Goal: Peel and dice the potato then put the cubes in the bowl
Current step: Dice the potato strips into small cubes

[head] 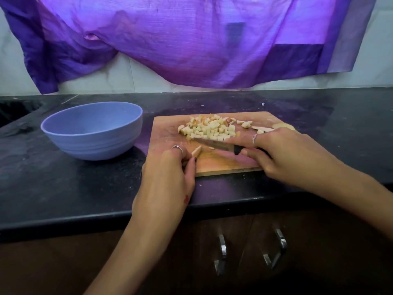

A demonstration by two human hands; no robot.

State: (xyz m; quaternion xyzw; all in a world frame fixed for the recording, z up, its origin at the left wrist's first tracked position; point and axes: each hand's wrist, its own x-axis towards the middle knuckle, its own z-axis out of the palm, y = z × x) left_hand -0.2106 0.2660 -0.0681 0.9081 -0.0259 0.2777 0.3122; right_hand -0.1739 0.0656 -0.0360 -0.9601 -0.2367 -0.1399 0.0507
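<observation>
While the speckled black stone counter carries an empty round blue plastic bowl beside the rectangular wooden cutting board, dicing looks nearly done: pale potato cubes heap there, none transferred. Right hand grips a black-handled knife; left hand pinches one last uncut potato wedge.

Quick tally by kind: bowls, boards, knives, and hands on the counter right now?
Bowl: 1
Cutting board: 1
Knife: 1
Hands: 2, left hand and right hand
Total: 5
Diced potato cubes are one pile, too many to count.
</observation>
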